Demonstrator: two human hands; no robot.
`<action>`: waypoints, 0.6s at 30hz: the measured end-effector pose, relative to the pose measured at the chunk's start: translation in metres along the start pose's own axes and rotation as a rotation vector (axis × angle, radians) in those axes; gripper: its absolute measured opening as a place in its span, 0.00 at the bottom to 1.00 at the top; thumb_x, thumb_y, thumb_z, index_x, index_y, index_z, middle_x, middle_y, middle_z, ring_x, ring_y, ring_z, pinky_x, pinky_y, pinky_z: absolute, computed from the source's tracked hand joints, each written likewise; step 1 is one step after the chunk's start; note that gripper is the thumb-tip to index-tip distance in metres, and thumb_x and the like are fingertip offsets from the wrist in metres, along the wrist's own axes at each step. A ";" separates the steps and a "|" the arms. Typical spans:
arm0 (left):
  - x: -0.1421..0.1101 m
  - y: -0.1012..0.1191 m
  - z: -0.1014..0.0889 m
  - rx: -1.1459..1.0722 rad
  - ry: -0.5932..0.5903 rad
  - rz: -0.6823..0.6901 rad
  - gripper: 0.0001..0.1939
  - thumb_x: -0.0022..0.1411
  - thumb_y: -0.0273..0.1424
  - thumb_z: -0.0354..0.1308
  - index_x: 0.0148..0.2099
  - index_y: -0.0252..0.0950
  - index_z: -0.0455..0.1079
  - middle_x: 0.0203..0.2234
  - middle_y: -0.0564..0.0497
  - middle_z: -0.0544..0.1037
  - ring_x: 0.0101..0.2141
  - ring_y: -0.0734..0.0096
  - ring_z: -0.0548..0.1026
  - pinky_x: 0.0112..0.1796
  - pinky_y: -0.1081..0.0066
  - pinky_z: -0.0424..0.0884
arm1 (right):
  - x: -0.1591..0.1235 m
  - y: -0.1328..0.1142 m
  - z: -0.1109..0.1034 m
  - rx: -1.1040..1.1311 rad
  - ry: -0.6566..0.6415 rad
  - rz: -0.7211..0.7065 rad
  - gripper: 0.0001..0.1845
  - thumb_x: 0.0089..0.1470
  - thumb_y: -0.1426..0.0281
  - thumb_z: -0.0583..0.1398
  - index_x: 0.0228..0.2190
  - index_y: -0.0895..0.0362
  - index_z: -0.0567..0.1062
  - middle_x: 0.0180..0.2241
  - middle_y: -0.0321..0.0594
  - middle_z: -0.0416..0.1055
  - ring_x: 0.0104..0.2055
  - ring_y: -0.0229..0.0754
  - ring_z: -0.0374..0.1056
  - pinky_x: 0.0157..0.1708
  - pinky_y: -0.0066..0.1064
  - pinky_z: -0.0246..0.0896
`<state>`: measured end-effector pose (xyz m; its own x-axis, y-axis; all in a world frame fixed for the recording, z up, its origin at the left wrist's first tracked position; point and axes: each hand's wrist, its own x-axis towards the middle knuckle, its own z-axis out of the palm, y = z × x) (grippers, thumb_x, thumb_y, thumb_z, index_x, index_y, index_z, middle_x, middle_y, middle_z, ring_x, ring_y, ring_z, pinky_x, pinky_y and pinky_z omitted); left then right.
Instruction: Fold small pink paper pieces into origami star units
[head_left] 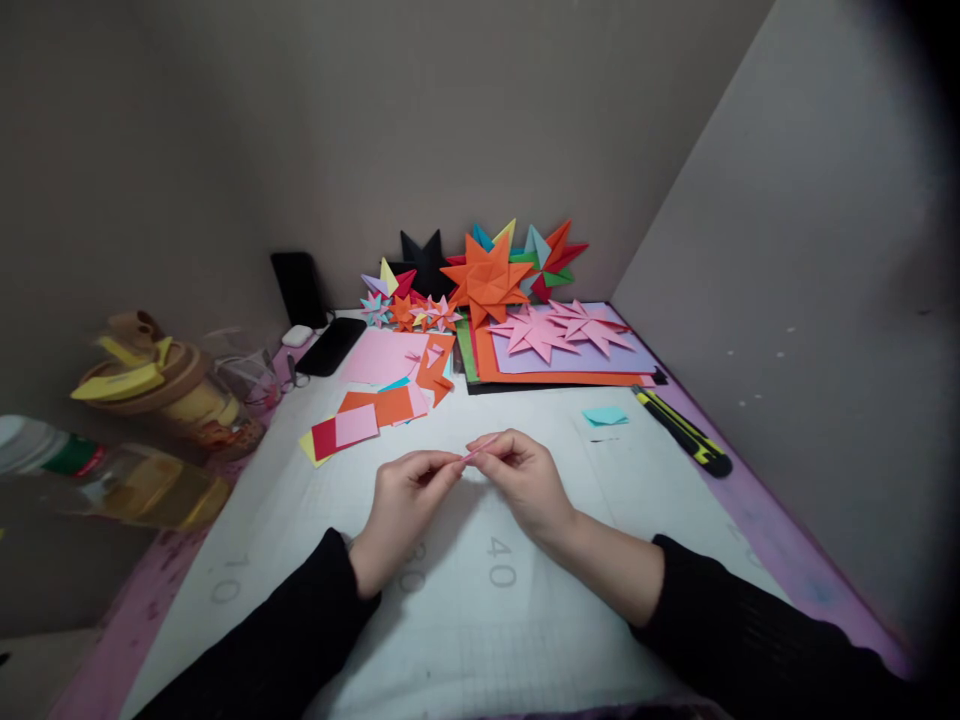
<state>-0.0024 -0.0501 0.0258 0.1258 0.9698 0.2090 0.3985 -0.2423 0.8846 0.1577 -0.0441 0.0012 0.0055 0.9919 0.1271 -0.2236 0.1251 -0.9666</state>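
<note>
Pink paper [480, 451], a thin sliver to us, is pinched in our left hand [412, 495] and right hand [531, 483], left of the knife [682, 430]; blue paper [605, 416] lies near the knife, paper stars [489, 280] beyond it.

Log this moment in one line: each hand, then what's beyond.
left hand: pinching pink paper | right hand: pinching same paper | beyond hands: turquoise paper, yellow-black cutter, orange star

Paper [478, 451] between hands [531, 483], stars [489, 278] behind
</note>
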 end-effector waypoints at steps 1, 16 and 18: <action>0.000 0.000 0.000 0.011 0.000 0.004 0.06 0.57 0.33 0.60 0.33 0.37 0.76 0.28 0.51 0.81 0.29 0.69 0.77 0.31 0.72 0.72 | 0.000 0.000 0.000 0.012 0.005 0.004 0.07 0.47 0.67 0.66 0.24 0.56 0.74 0.32 0.39 0.75 0.37 0.42 0.71 0.39 0.35 0.65; -0.001 -0.002 0.002 0.080 0.038 0.116 0.06 0.57 0.32 0.59 0.33 0.35 0.75 0.28 0.51 0.80 0.28 0.73 0.76 0.30 0.76 0.71 | 0.002 0.002 0.000 0.114 0.019 0.027 0.06 0.47 0.69 0.66 0.24 0.55 0.73 0.30 0.37 0.75 0.34 0.39 0.70 0.37 0.33 0.64; 0.000 0.000 0.001 0.034 0.024 0.046 0.07 0.57 0.33 0.59 0.32 0.35 0.76 0.27 0.51 0.80 0.27 0.73 0.76 0.30 0.76 0.71 | 0.002 0.002 0.000 0.126 0.011 0.025 0.06 0.47 0.69 0.65 0.24 0.55 0.73 0.30 0.37 0.75 0.34 0.39 0.70 0.37 0.33 0.64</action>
<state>-0.0013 -0.0506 0.0253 0.1226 0.9580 0.2592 0.4234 -0.2867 0.8594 0.1570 -0.0421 -0.0002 0.0087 0.9949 0.1002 -0.3448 0.0971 -0.9336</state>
